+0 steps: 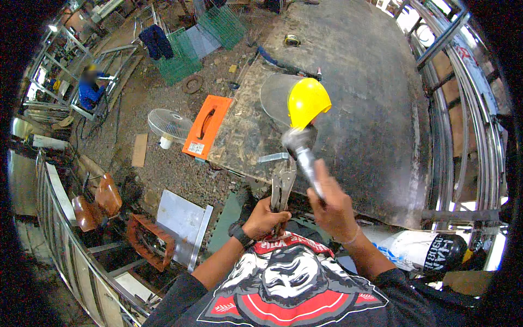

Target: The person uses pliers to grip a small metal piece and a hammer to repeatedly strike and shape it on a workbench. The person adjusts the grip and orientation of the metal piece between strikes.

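My left hand (266, 220) is wrapped round a pair of locking pliers (281, 188), jaws pointing away from me. At the jaws a short, bent metal strip (272, 157) lies by the near edge of the worktable (370, 147); whether the jaws clamp it I cannot tell. My right hand (333, 211) grips a hammer (306, 162), smeared by motion. Its head is raised over the table just beyond the pliers, beside the strip. Past the hammer sits a yellow face shield (308, 102) with a clear visor.
An orange case (208, 127) lies at the table's left edge, beside a fan (168, 123). A tape measure (292, 40) rests far on the table. Metal bars (471, 109) stand along the right; a gas cylinder (419, 249) lies below. A person in blue (90, 90) works far left.
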Demonstrator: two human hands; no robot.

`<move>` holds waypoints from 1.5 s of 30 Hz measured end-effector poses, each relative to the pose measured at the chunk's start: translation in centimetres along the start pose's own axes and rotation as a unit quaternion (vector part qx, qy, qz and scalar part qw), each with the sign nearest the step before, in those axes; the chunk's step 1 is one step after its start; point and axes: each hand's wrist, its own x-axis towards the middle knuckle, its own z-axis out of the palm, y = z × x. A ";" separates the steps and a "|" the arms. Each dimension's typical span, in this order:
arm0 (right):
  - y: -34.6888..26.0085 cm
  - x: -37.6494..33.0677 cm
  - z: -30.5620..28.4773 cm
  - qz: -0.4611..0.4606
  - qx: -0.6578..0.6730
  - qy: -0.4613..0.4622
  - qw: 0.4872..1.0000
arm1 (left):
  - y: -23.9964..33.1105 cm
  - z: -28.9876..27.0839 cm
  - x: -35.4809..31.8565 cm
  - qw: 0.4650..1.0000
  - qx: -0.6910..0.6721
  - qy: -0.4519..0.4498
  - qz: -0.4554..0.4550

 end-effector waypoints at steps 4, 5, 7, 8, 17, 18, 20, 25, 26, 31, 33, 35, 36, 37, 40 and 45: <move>2.7 -1.8 2.5 0.045 0.051 -0.101 0.992 | -5.7 -1.5 2.3 0.968 0.101 0.018 0.231; 2.1 -1.1 2.2 0.041 0.046 -0.064 0.996 | -4.5 -2.0 2.9 0.971 0.154 0.053 0.174; -0.8 0.4 -0.3 0.048 0.052 -0.023 0.997 | -2.2 -0.6 0.9 0.991 0.095 0.078 0.048; -1.6 2.4 -1.6 0.049 0.076 -0.003 0.996 | -3.6 -1.9 1.5 0.996 0.042 0.007 0.083; 2.2 -0.6 1.8 0.077 -0.006 -0.142 0.987 | -0.7 -0.1 0.7 1.000 -0.013 0.009 0.013; 2.6 -0.9 2.3 0.128 0.000 -0.212 0.969 | -0.9 -0.1 0.6 1.000 -0.024 0.004 -0.005; 3.0 -1.3 2.4 0.028 0.059 -0.075 0.995 | 2.1 -0.9 2.5 0.998 0.034 0.027 0.039; -2.1 3.0 -2.7 -0.012 0.071 0.034 0.997 | -0.9 -0.7 0.3 0.997 0.011 0.044 0.056; -1.8 3.6 -2.6 -0.025 0.064 0.055 0.996 | -0.3 -0.6 0.3 0.998 0.001 0.040 0.040; 0.9 0.4 0.8 0.011 -0.017 -0.073 0.997 | -0.2 -0.2 0.0 0.999 0.001 0.027 0.033; 2.5 -1.0 2.3 0.066 -0.023 -0.194 0.978 | -0.8 -0.3 0.4 1.000 -0.016 0.010 0.011; 3.2 0.0 3.0 -0.014 0.015 -0.071 0.997 | -4.4 -1.9 3.2 0.961 0.168 0.084 0.205; 1.8 -0.5 2.7 -0.041 0.024 -0.011 0.999 | -6.1 -1.9 2.7 0.942 0.173 0.115 0.262; 0.0 -0.1 1.3 0.034 0.065 -0.022 0.997 | -2.5 -1.8 0.8 0.997 0.072 0.037 -0.002; -1.2 2.6 -2.1 0.053 0.105 0.002 0.993 | -2.1 -1.4 0.3 0.998 -0.035 0.041 0.037; -1.4 2.2 -1.6 0.011 0.077 0.124 0.989 | 0.0 -0.7 0.0 0.998 -0.039 0.038 0.029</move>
